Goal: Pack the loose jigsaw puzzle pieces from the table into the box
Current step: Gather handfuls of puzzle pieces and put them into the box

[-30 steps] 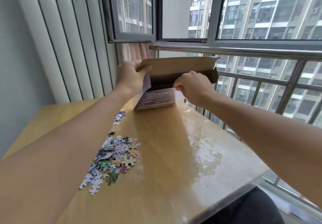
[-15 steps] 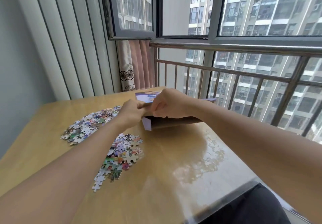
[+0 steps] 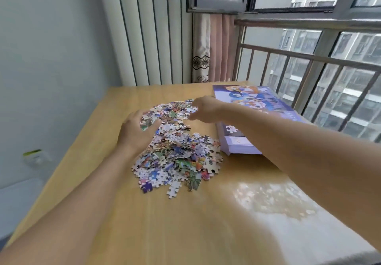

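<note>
Both hands are down at the heap now. The puzzle pieces (image 3: 177,147) lie in one long, loose spill across the middle of the wooden counter (image 3: 206,223), running from the far end near the hands down toward the camera, a few strays at the near edge. The box (image 3: 253,104) sits just to the right of the heap, printed face up, its near end partly behind the right forearm; whether it stands open I cannot tell from here.

The left hand (image 3: 137,130) is cupped at the heap's left flank, fingers curved in against the pieces, thumb toward the pile, raking rather than gripping. The right hand (image 3: 203,109) hovers at the far right edge of the heap, fingers curled under; blur hides whether it holds anything, so I cannot tell.

How will this stuff handle? Thin card pieces, by the look of them: light, stiff, flat, and likely to slide on that glossy top. A pinch would take only one or two. The better hold, I would judge, is a two-handed scoop, palms closing in from opposite flanks and fingers sliding under the pile. Squeeze too loosely and pieces will probably dribble out; strays may skate toward the counter's edge.
</note>
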